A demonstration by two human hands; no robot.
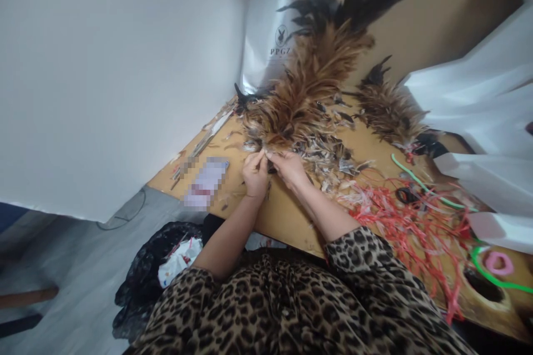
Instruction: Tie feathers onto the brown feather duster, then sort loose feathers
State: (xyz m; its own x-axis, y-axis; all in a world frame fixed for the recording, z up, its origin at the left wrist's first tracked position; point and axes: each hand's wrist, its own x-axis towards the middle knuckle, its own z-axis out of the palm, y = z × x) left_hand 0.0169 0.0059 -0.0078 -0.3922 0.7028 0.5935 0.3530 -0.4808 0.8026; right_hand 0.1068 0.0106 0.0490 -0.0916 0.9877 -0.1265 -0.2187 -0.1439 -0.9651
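My left hand point(255, 175) and my right hand point(291, 169) meet over the table, thumbs and fingertips pinched together at the near end of the brown feathers point(302, 89). These feathers form a long, bushy bundle, like a feather duster, slanting away up and right to black plumes point(366, 3) at its far end. A small pale bit shows between my fingertips, too small to name. The bundle's core is hidden under the feathers. Loose feathers point(328, 158) lie in a heap just right of my hands.
The wooden table point(291, 233) also bears a phone point(206, 183), thin sticks point(200, 147), a smaller feather bundle point(387, 105), red plastic strips point(408, 227) and a green cord point(428, 191). A hole point(483, 284) opens at right. A black bag point(141, 272) lies below left.
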